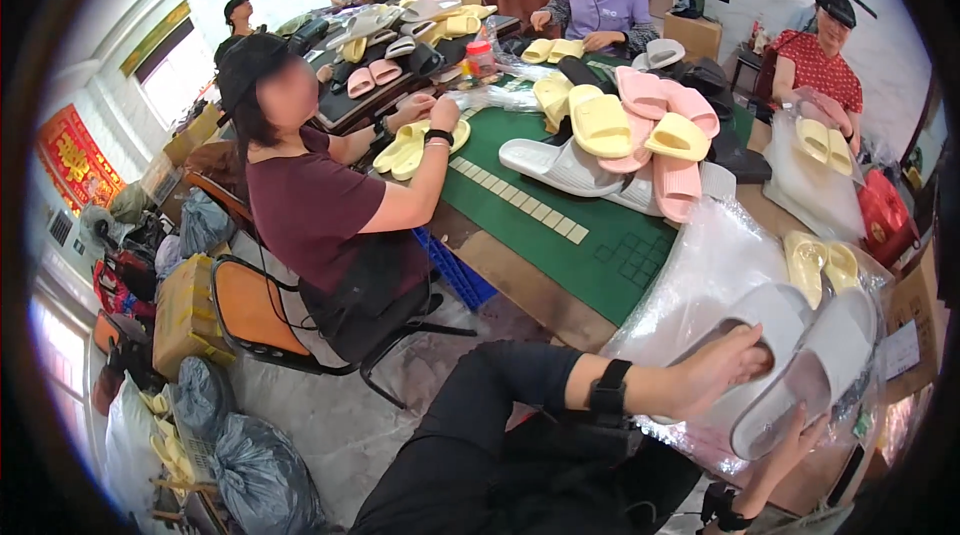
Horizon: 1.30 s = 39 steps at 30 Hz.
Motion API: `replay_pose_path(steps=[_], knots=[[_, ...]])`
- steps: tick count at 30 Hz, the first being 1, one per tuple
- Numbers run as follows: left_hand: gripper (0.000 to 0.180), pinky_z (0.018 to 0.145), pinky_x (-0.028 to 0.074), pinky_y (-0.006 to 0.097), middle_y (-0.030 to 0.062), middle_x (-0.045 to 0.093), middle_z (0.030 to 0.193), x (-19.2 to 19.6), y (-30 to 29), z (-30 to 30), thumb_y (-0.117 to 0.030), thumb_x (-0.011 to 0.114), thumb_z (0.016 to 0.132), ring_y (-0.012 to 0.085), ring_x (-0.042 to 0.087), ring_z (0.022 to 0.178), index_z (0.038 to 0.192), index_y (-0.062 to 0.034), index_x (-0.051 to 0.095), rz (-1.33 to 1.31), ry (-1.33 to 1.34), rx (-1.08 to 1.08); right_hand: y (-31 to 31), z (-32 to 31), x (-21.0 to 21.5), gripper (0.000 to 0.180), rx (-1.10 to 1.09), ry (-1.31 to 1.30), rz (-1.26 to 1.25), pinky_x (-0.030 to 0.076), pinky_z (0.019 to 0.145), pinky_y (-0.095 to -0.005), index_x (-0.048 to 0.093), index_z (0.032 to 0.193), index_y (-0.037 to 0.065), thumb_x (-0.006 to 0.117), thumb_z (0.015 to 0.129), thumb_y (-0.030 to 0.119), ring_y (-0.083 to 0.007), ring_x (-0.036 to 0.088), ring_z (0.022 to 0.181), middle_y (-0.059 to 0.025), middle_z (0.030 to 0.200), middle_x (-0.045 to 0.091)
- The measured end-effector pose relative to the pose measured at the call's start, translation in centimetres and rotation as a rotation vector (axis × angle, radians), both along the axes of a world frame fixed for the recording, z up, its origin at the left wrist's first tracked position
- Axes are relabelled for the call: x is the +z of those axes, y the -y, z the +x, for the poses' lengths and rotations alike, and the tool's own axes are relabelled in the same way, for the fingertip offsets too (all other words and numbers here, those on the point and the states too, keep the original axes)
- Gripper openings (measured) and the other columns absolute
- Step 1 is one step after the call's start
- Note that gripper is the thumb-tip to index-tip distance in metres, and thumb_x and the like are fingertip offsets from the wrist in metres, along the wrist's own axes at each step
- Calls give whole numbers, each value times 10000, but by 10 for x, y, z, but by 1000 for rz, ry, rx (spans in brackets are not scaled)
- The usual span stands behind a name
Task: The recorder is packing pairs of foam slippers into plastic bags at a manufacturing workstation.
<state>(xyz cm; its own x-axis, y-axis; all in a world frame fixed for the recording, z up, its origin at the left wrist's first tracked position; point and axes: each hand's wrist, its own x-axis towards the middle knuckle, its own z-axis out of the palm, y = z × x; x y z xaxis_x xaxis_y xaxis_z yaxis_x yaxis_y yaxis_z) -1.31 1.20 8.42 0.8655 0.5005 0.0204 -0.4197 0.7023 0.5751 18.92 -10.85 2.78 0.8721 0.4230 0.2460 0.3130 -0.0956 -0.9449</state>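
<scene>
Near right, the left hand [722, 367] grips a pale grey foam slide sandal [765, 335], fingers tucked under its strap, while the right hand [795, 438] holds its twin grey sandal [820, 375] from below. Both lie on a clear plastic bag [700, 265]. Just behind, another clear bag [868, 280] contains yellow foam slides [820, 265]. Farther left, loose pink and yellow slides [640, 130] are heaped on the green worktop [600, 265].

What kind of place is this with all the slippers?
Probably a small workshop where slippers get packed. A pile of slippers covers the table, several people sit around it sorting pairs, and clear bags lie near the left hand.
</scene>
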Motion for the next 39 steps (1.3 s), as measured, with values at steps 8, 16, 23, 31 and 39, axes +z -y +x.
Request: replay_pose_path(steps=[8,16,23,31,39], knots=[[587,1108,239,335,159,368,1427,-35,-48,5,-356,464,964,245,342,1321,1395,15,315,513,-398,53,-37,5,1,534,375,33,-189,341,1006,-335,341,1364,6,542,873,67,-258,438,1185,-152,1298,446],[328,992,372,388,189,508,1236,-82,-19,-76,-202,571,885,333,453,1190,1175,-50,563,1272,-681,37,-46,-2,-14,547,537,-109,-164,425,899,-300,309,1356,52,530,860,-11,-207,525,1096,-161,1206,518],[342,990,343,454,180,484,1274,-93,4,-80,-178,596,850,357,444,1193,1173,-70,570,1692,-721,194,-62,-8,-5,520,497,-112,-227,448,842,-292,328,1349,44,538,872,42,-210,546,1068,-194,1211,522],[414,1056,333,407,232,409,1368,-131,31,-74,-169,595,835,333,397,1286,1198,19,529,1829,-496,227,-72,-41,24,389,808,185,-468,334,1015,-438,561,1216,118,614,831,152,-383,433,1203,-228,1278,464],[672,1125,197,458,213,298,1448,-147,43,-56,-298,632,811,339,285,1354,1362,-17,369,1940,-655,268,-140,-44,-2,527,843,489,-947,330,1023,-471,509,1310,116,588,848,356,-456,417,1218,-298,1225,517]])
